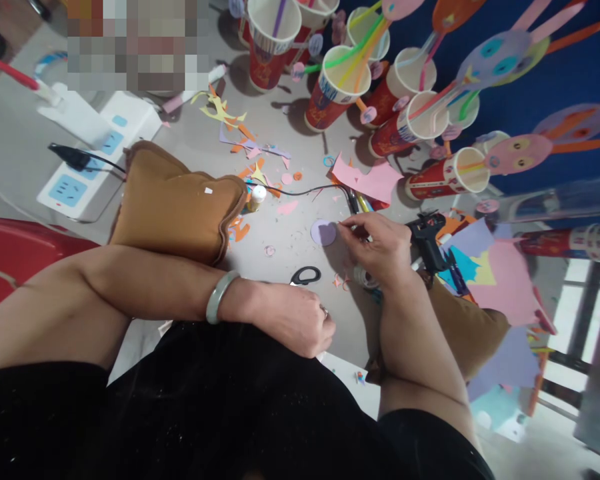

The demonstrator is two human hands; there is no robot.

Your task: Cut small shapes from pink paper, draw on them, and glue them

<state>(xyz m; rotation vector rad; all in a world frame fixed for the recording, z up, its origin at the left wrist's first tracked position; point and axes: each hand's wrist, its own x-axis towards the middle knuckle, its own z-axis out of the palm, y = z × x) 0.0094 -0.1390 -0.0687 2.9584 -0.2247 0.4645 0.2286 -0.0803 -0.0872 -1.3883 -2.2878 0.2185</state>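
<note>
A light purple paper circle (323, 233) is at the middle of the table, its right edge at the pinched thumb and fingertips of my right hand (380, 243). My left hand (297, 320), with a pale bangle at the wrist, is curled near the table's front edge. Its fingers fold under, so whatever they hold, if anything, is hidden. Just above that hand lies a pair of scissors (306, 275), only a black handle loop showing clearly. Right of my right hand rests a black glue gun (429, 240). A small bottle with a white cap (257, 196) stands to the left.
Red paper cups (337, 87) holding straws and paper animal faces crowd the back right. A brown cushion (173, 203) lies under my left forearm, another (467, 333) by my right arm. A power strip (100, 157) sits at left. Paper scraps (250, 143) and coloured sheets (510, 273) are scattered about.
</note>
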